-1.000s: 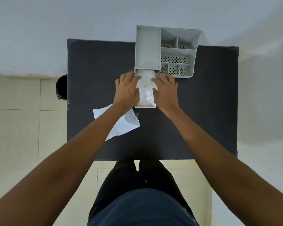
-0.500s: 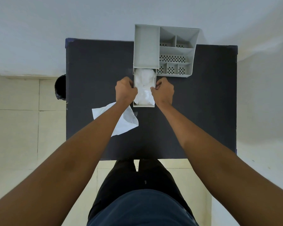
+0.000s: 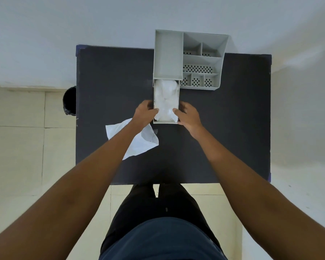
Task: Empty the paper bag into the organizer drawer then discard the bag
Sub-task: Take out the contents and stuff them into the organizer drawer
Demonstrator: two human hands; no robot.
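— What's left of the drawer?

— The dark bin (image 3: 70, 100) on the floor, tucked against the table's (image 3: 111, 81) left edge, well apart from the drawer. Nearer, the white paper bag (image 3: 139, 142) lies flat and crumpled on the table, below and left of the drawer, partly under my left forearm, mouth toward the drawer.

— And your left hand?

— My left hand (image 3: 145, 113) is curled around the drawer's (image 3: 166, 102) left wall near its front corner, thumb hooked over the rim and touching the contents.

— The drawer itself?

— Pale grey, pulled well out of the organizer (image 3: 188, 59) toward me, open on top. It holds a heap of crinkly, translucent white stuff (image 3: 165, 96) that fills it wall to wall; I cannot tell what the pieces are.

— Right hand?

— My right hand (image 3: 189, 115) grips the drawer's right wall the same way, thumb over the rim, fingers closed on the outside.

— Room to move?

— Right of the drawer the tabletop is bare out to its far edge. In front of the drawer there is bare table down to the near edge, where I stand. The organizer sits at the table's back edge, by the wall.
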